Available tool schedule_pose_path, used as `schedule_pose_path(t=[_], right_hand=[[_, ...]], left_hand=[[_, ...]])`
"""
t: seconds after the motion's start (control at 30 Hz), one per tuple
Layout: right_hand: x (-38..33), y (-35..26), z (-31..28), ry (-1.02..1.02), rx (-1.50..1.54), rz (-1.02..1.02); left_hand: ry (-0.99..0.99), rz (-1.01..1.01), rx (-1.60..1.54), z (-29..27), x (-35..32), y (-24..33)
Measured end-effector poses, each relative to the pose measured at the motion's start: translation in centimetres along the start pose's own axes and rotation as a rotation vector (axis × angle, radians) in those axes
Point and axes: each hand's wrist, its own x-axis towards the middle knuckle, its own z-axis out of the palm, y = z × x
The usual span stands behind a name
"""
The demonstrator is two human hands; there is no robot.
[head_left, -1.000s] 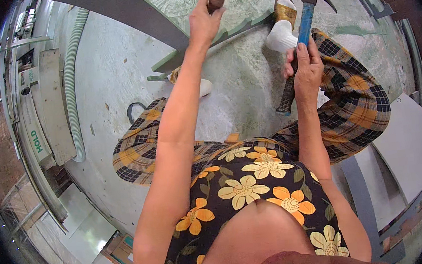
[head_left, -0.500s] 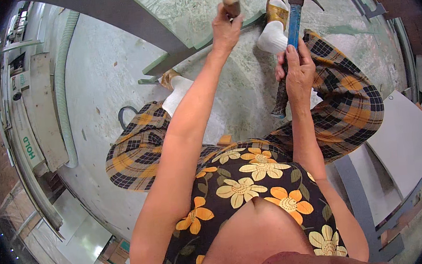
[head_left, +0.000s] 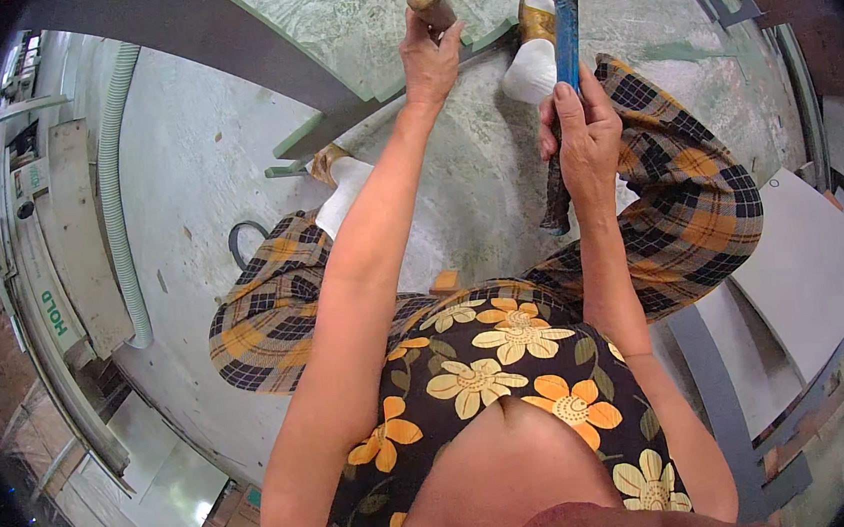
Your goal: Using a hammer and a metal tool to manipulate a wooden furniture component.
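Observation:
My left hand (head_left: 431, 54) is closed around a tool with a rounded wooden handle (head_left: 430, 7), held at the edge of a green-edged board (head_left: 379, 92) that lies on the concrete floor. My right hand (head_left: 587, 139) grips the blue shaft of a claw hammer (head_left: 564, 10), whose dark metal head is raised up at the top of the view. I am crouched, with my checked trousers and white socks in gold sandals showing below both hands. The tool's working end is hidden behind my left hand.
A long grey beam (head_left: 211, 31) crosses the top left. A pale ribbed hose (head_left: 114, 190) and machine parts run along the left side. Flat grey panels (head_left: 804, 270) lie on the right. A dark ring (head_left: 239, 241) sits on the floor by my left knee.
Both hands have shifted a little to the left and up in view. The hammer stays raised, and the left hand has settled the wooden-handled tool at the board's edge.

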Motion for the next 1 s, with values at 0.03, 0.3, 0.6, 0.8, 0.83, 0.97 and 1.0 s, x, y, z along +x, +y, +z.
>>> schedule_pose_path(t=[0.03,0.3,0.6,0.8,0.83,0.97,1.0], right_hand=[[0.0,-0.1,0.1,-0.002,0.000,0.000],[0.1,-1.3,0.2,-0.023,-0.036,-0.030],[0.1,-1.4,0.2,-0.033,-0.054,-0.036],[0.2,-2.8,0.4,-0.074,-0.084,0.006],[0.3,-3.1,0.3,-0.074,-0.086,0.005],[0.8,-4.4,0.4,-0.099,-0.405,-0.122],[0.8,-4.8,0.6,-0.125,-0.501,-0.206]], left_hand=[[0.002,0.000,0.001,-0.1,0.1,0.0],[-0.092,0.030,-0.060,0.1,0.4,-0.1],[-0.091,0.017,-0.038,0.1,0.0,0.2],[-0.093,0.033,-0.077,0.1,0.2,-0.5],[-0.092,0.033,-0.079,0.2,0.1,-0.5],[-0.109,-0.024,-0.163,0.7,0.1,0.5],[-0.109,0.012,-0.171,0.6,0.1,0.5]])
